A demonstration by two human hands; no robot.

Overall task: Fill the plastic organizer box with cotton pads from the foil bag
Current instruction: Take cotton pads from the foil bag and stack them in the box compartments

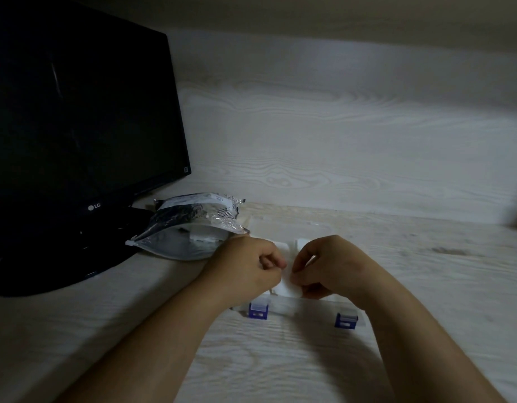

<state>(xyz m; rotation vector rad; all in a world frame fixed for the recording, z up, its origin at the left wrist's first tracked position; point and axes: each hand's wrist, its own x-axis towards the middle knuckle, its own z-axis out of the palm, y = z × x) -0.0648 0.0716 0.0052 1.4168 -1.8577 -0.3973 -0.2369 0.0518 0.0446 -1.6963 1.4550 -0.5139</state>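
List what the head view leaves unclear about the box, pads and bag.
Head view only:
- Inside the organizer box: covered by the left hand and right hand; fill level unknown.
- The cotton pad: the right hand pinches it; fingers hide its edges and whether the left hand grips it.
- Inside the foil bag: dim light and its own wall hide the contents.
- Bag print: too small and dark.

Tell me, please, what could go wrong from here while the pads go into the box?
Both the left hand and the right hand pinch one cotton pad over the clear organizer box; a tight grip could crease it, so it may sit crooked. The foil bag lies open on its side near the left wrist; a nudge might spill pads onto the desk. In this dim light the transparent walls are easy to misjudge.
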